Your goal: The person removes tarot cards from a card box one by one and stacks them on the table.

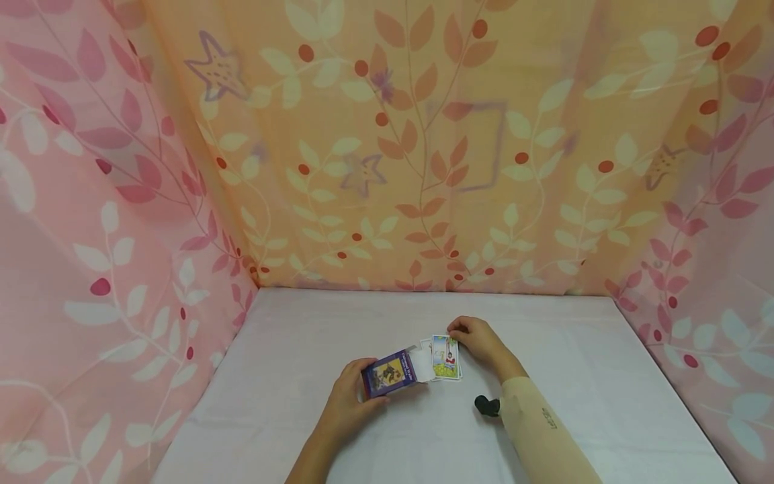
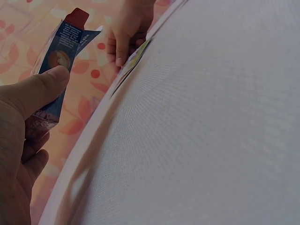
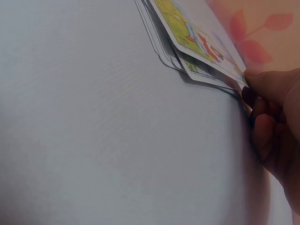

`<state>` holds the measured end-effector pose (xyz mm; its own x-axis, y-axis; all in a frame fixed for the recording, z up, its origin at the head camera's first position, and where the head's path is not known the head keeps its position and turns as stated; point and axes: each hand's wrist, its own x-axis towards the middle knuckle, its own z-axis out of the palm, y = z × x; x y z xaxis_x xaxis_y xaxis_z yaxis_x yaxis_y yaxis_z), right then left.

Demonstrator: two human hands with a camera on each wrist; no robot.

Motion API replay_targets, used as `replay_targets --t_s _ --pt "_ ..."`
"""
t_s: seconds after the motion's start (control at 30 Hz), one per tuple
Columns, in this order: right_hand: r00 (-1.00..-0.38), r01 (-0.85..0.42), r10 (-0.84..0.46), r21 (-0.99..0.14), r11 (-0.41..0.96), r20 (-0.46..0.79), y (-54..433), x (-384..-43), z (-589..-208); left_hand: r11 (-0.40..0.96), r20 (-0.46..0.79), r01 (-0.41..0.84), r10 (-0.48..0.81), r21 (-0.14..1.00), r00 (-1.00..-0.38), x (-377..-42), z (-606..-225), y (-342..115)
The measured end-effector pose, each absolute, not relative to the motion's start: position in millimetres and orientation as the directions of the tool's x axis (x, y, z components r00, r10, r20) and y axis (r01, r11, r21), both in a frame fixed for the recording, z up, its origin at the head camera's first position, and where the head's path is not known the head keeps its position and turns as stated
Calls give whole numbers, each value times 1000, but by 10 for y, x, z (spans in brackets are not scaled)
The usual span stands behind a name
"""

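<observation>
My left hand (image 1: 351, 396) grips a small dark blue card box (image 1: 387, 373), thumb on its narrow side in the left wrist view. The box is tilted, its opened end with a white flap (image 1: 425, 365) toward the cards. Just right of it, a picture card (image 1: 445, 356) with a yellow-green ground and a figure lies over several others. My right hand (image 1: 480, 339) pinches this card at its far right corner. In the right wrist view that edge of the card (image 3: 206, 35) is raised off the cards beneath (image 3: 199, 77), which are fanned slightly apart on the white cloth.
A white cloth (image 1: 290, 336) covers the table. Near my right sleeve (image 1: 538, 430) lies a small black object (image 1: 486, 406). Patterned curtains hang behind (image 1: 338, 222) and on both sides of the table.
</observation>
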<state>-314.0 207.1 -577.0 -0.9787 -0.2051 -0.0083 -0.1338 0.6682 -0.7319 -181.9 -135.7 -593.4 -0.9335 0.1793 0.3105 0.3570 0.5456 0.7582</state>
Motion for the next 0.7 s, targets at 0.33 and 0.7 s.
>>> replay_targets --t_s 0.33,0.7 --pt "-979 -136 -205 -735 664 -4 2082 -3160 -5804 557 303 356 188 751 -934 -1818 -5948 -1359" --pt "-983 -115 -183 -741 661 -10 2070 -3090 -5775 555 309 362 191 749 -932 -1816 -5930 -1360"
